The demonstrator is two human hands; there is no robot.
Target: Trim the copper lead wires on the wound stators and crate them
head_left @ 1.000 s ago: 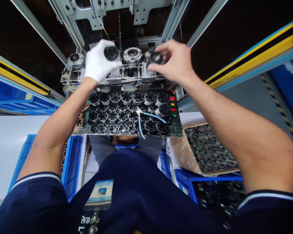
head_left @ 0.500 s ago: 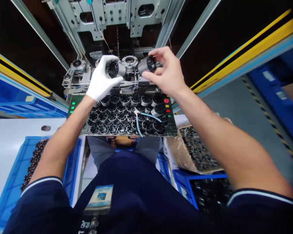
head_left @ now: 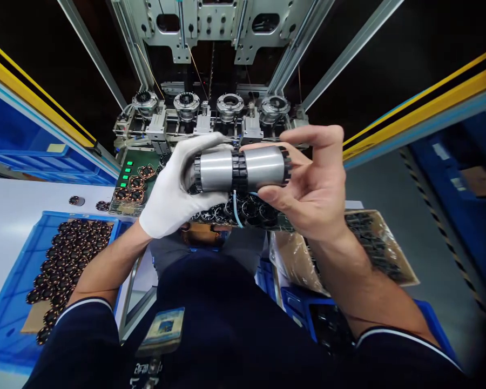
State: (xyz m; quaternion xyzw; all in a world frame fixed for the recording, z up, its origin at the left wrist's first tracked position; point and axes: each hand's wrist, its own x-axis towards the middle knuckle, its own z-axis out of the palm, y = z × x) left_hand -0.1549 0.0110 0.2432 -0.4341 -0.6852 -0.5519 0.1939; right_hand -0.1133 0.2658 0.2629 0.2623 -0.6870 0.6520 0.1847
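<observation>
- Nearest us, a laminated badge (head_left: 166, 327) hangs on the dark blue shirt.
- At the left, a blue plastic crate (head_left: 8, 302) holds a loose heap of round black cores (head_left: 65, 254) wound with copper wire.
- At the right, a cardboard-lined box (head_left: 400, 270) with crinkled clear film holds rows of dark ring-shaped parts.
- Our left hand (head_left: 174, 189), in a white knit glove, is wrapped closed round the left cylinder (head_left: 214, 170), a smooth brushed-metal sleeve with black toothed collars.
- Our bare right hand (head_left: 314, 189) grips the right cylinder (head_left: 265, 166), of the same make, between thumb and curled fingers, with the index finger stretched out above it.
- The two cylinders lie level, end to end, their black collars touching, in the air over the near edge of the green board (head_left: 291, 221).
- That board is packed with black ribbed rings (head_left: 251, 208), and a pale blue cable (head_left: 235, 208) curves across them.
- Along the board's left edge sit small green lamps (head_left: 125, 170) and a few copper-wound pieces (head_left: 137, 181).
- On the white bench (head_left: 24, 200), two small round parts (head_left: 76, 200) lie near the crate's far edge.
- Farthest off, four round steel nests (head_left: 229, 102) stand in a row on the machine, under a grey aluminium frame (head_left: 210, 27).
</observation>
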